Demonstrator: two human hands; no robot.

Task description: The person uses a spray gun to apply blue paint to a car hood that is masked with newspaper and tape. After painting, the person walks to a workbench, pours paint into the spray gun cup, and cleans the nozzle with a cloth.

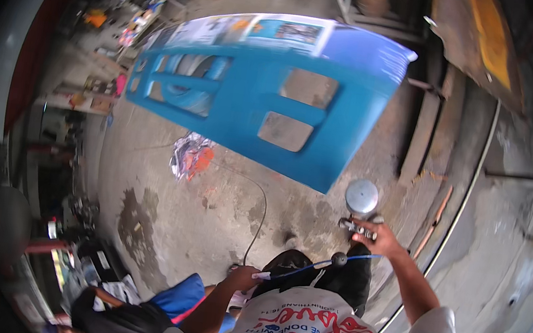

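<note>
The silver-cupped spray gun sits in the gripping fingers of the right hand, near the blue panel's nearest corner, while the left hand curls closed around a blue hose above the concrete floor.

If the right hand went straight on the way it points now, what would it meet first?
Past the spray gun that it holds, the right hand would probably meet the blue panel first, near its lower right corner, though depth is unclear here.
</note>
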